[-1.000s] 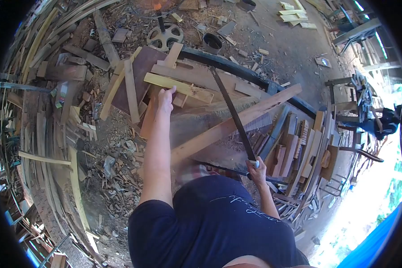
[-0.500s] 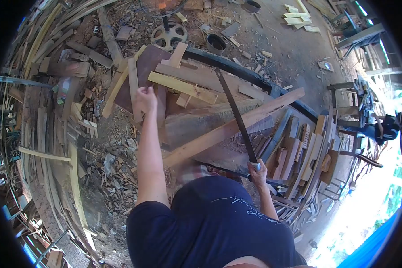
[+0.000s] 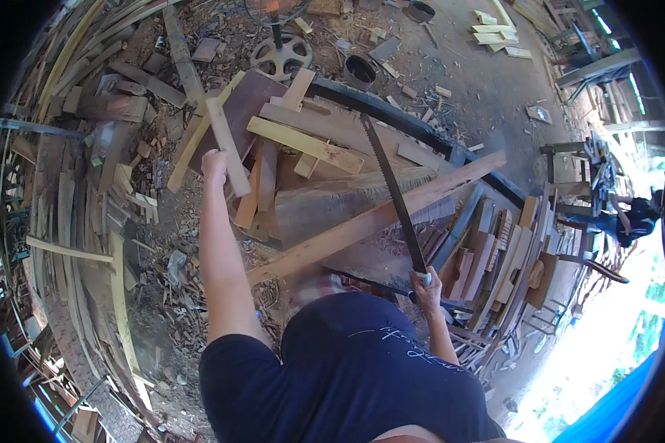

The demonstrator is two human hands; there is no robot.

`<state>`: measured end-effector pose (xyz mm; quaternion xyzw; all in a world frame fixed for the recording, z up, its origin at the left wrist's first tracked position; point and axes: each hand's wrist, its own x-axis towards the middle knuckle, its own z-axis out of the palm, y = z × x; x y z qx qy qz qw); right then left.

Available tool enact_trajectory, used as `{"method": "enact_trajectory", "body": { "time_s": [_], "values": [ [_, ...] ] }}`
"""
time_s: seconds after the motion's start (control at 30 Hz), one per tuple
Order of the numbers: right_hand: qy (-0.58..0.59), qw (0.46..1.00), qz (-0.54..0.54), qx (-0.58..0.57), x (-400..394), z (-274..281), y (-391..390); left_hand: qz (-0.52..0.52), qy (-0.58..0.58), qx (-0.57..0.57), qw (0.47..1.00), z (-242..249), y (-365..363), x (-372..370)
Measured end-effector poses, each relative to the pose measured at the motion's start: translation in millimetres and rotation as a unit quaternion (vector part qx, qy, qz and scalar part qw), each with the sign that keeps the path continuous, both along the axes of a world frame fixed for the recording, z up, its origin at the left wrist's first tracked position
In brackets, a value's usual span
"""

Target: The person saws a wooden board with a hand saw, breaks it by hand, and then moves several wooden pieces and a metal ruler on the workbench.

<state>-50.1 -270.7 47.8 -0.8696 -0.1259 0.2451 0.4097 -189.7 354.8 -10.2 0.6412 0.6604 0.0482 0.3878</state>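
My right hand (image 3: 425, 289) is closed around the handle of a handsaw (image 3: 391, 184), whose long dark blade points away from me across the wood. Under the blade, a long plank (image 3: 377, 216) lies slanted over a thick timber (image 3: 347, 199). My left hand (image 3: 214, 165) is a fist at the left edge of a short pale board (image 3: 227, 144); whether its fingers grip that board is hidden. Beneath lie a dark brown panel (image 3: 251, 103) and a reddish-brown strip (image 3: 257, 184). To their right rests a yellowish board (image 3: 305, 145) with a knot.
Stacked offcuts (image 3: 488, 251) stand at my right, and long slats (image 3: 74, 199) line the left. A black beam (image 3: 391, 111) runs behind the planks. Farther off are a spoked wheel (image 3: 281, 57) and a black bucket (image 3: 359, 70). Another person (image 3: 635, 220) is at far right.
My left hand has moved left, from the right side of the short pale board to its left edge. That board has turned, its near end swinging right. The saw stays almost still.
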Motion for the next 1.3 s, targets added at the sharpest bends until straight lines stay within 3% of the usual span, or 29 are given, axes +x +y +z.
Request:
{"method": "enact_trajectory", "body": {
  "time_s": [0.07,0.1,0.17,0.23,0.33,0.47,0.53,0.77,1.1,1.3],
  "values": [
    [-0.016,1.0,0.006,-0.01,-1,-5,-3,0.09,-0.275,-0.117,0.95,15,-18,-6],
    [-0.014,1.0,0.006,-0.01,-2,-4,-3,0.09,-0.274,-0.117,0.95,18,-30,-5],
    [-0.011,1.0,0.004,-0.008,-2,-1,0,0.074,-0.397,-0.219,0.888,23,-60,3],
    [-0.003,1.0,-0.002,-0.007,-2,0,1,0.048,-0.423,-0.26,0.867,18,-87,17],
    [-0.006,1.0,0.001,-0.017,-1,1,1,0.111,-0.49,-0.297,0.812,25,-131,48],
    [-0.021,0.999,0.003,-0.033,-2,1,1,0.157,-0.514,-0.253,0.805,18,-162,72],
    [-0.008,0.999,-0.008,-0.031,-3,10,8,0.191,-0.429,-0.227,0.853,12,-167,77],
    [-0.012,1.0,-0.009,-0.017,-2,-6,-1,0.179,-0.411,-0.213,0.868,14,-175,82],
    [-0.014,1.0,0.008,-0.006,4,22,16,0.142,-0.388,-0.238,0.879,16,-179,77],
    [0.024,0.999,0.019,-0.044,7,11,4,0.132,-0.375,-0.243,0.885,22,-184,77]
  ]
}}
